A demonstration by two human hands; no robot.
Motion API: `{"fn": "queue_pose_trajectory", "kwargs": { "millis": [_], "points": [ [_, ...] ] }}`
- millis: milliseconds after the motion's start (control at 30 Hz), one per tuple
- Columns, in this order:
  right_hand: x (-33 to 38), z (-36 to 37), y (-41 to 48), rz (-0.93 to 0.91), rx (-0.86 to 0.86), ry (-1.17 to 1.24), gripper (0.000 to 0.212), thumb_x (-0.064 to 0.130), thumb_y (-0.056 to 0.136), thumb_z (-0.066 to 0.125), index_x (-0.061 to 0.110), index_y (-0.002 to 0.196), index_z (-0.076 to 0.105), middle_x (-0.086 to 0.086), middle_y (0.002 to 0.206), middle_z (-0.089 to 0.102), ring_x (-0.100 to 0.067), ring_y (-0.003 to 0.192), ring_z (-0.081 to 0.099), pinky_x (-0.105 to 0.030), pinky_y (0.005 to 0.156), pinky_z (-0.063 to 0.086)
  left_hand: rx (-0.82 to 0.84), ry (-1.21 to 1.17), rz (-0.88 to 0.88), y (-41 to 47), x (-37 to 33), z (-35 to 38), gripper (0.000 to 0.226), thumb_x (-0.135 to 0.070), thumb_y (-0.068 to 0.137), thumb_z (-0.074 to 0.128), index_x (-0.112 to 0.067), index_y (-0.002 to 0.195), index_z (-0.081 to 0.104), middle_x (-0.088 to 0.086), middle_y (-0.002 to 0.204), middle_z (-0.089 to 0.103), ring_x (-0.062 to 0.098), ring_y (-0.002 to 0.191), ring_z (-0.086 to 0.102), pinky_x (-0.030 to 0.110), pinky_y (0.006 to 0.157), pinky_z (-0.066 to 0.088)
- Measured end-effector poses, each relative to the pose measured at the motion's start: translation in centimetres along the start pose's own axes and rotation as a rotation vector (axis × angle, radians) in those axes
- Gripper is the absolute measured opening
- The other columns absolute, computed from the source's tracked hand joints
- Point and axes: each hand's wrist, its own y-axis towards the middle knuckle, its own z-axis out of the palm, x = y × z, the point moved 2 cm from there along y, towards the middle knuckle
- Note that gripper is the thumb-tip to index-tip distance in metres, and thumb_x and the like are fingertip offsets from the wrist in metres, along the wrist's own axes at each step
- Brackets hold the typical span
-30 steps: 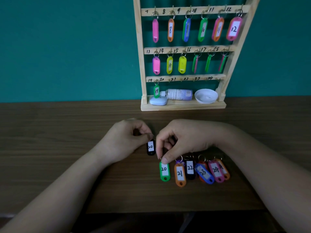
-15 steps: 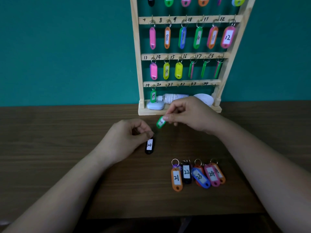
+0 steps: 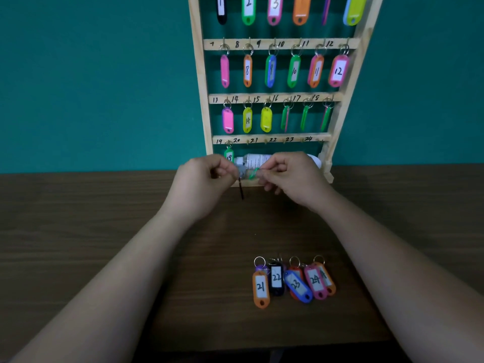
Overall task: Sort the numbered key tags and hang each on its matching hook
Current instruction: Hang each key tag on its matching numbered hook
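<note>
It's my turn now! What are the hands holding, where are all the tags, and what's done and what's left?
Hands: the left hand pinches a black tag that hangs edge-on. The right hand pinches a green tag. Both hands are in front of the rack, near its bottom shelf. Neither held tag's number shows.
On the table: tag 21, tag 22, tag 23, tag 24, with other tags partly under them.
Done: the upper rows are filled and tag 19 is hung.
Left: the hooks 20 to 24 on the bottom rail are bare. Hang the held tags, then the table ones.
</note>
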Motion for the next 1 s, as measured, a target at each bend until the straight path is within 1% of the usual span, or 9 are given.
{"fn": "queue_pose_trajectory", "kwargs": {
  "millis": [67, 233, 333, 433, 567, 633, 767, 833, 1000],
  "points": [
    [0.1, 0.1, 0.0, 0.001, -0.009, -0.005, 0.006, 0.021, 0.098, 0.078, 0.019, 0.093, 0.075, 0.005, 0.082, 0.081, -0.012, 0.072, 0.078, -0.029, 0.060, 0.058, -0.042, -0.004, -0.010, 1.1, -0.3, 0.1, 0.005, -0.029, 0.096, 0.074, -0.030, 0.093, 0.079, -0.010, 0.086, 0.076, 0.001, 0.084, 0.069, 0.021, 0.077, 0.053],
    [0.1, 0.6, -0.2, 0.008, -0.022, 0.000, 0.007, 0.025, 0.099, 0.077, 0.021, 0.094, 0.076, 0.007, 0.084, 0.080, -0.010, 0.073, 0.078, -0.026, 0.060, 0.059, -0.151, -0.063, -0.049, 3.8, -1.0, 0.9, 0.008, -0.029, 0.096, 0.072, -0.029, 0.091, 0.079, -0.007, 0.079, 0.074, 0.004, 0.067, 0.062, 0.023, 0.065, 0.049],
    [0.0, 0.7, -0.3, -0.009, -0.032, 0.012, 0.009, 0.023, 0.102, 0.073, 0.020, 0.094, 0.077, 0.008, 0.082, 0.079, -0.009, 0.072, 0.077, -0.024, 0.059, 0.059, -0.213, -0.080, -0.065, 4.8, -1.2, 1.5, 0.010, -0.025, 0.095, 0.071, -0.027, 0.091, 0.081, -0.005, 0.078, 0.074, 0.008, 0.067, 0.063, 0.024, 0.065, 0.048],
    [-0.1, 0.6, -0.2, -0.023, -0.049, 0.020, 0.012, 0.021, 0.104, 0.070, 0.021, 0.096, 0.078, 0.007, 0.082, 0.080, -0.008, 0.073, 0.077, -0.021, 0.058, 0.058, -0.258, -0.080, -0.068, 5.4, -1.4, 2.1, 0.010, -0.028, 0.095, 0.072, -0.027, 0.090, 0.081, -0.006, 0.075, 0.073, 0.008, 0.071, 0.065, 0.022, 0.064, 0.048],
    [0.0, 0.6, -0.2, -0.055, -0.070, -0.029, 0.016, 0.026, 0.105, 0.068, 0.023, 0.095, 0.079, 0.009, 0.080, 0.078, -0.006, 0.072, 0.075, -0.031, 0.065, 0.061, -0.298, -0.025, -0.038, 5.7, -1.8, 2.8, 0.011, -0.031, 0.096, 0.072, -0.027, 0.091, 0.082, -0.009, 0.075, 0.069, 0.001, 0.061, 0.057, 0.013, 0.056, 0.036],
    [0.2, 0.5, -0.2, -0.085, -0.089, -0.069, 0.016, 0.028, 0.104, 0.069, 0.025, 0.093, 0.080, 0.010, 0.077, 0.077, -0.007, 0.070, 0.071, -0.035, 0.068, 0.059, -0.313, 0.026, -0.021, 5.8, -2.1, 3.0, 0.011, -0.031, 0.096, 0.073, -0.026, 0.093, 0.083, -0.007, 0.081, 0.070, 0.004, 0.067, 0.059, 0.016, 0.059, 0.038],
    [0.2, 0.3, -0.4, -0.106, -0.133, -0.053, 0.011, 0.024, 0.100, 0.074, 0.026, 0.090, 0.078, 0.010, 0.075, 0.075, -0.009, 0.070, 0.071, -0.038, 0.068, 0.058, -0.323, 0.115, -0.002, 5.7, -2.2, 3.2, 0.012, -0.029, 0.096, 0.072, -0.023, 0.096, 0.083, -0.001, 0.089, 0.071, 0.018, 0.082, 0.065, 0.031, 0.073, 0.051],
    [0.2, 0.3, -0.5, -0.115, -0.151, -0.020, 0.009, 0.024, 0.099, 0.077, 0.023, 0.090, 0.076, 0.008, 0.076, 0.075, -0.008, 0.071, 0.072, -0.038, 0.068, 0.060, -0.330, 0.140, 0.008, 5.5, -2.1, 3.3, 0.013, -0.027, 0.096, 0.071, -0.021, 0.096, 0.083, 0.000, 0.090, 0.071, 0.020, 0.083, 0.066, 0.033, 0.074, 0.053],
    [0.4, -0.1, -0.5, -0.142, -0.190, -0.001, 0.008, 0.024, 0.099, 0.078, 0.020, 0.092, 0.075, 0.004, 0.079, 0.076, -0.012, 0.075, 0.074, -0.049, 0.078, 0.063, -0.325, 0.150, 0.011, 5.6, -2.3, 3.3, 0.016, -0.028, 0.097, 0.071, -0.018, 0.089, 0.080, 0.001, 0.087, 0.071, 0.021, 0.082, 0.066, 0.036, 0.075, 0.054]
  ]
}}
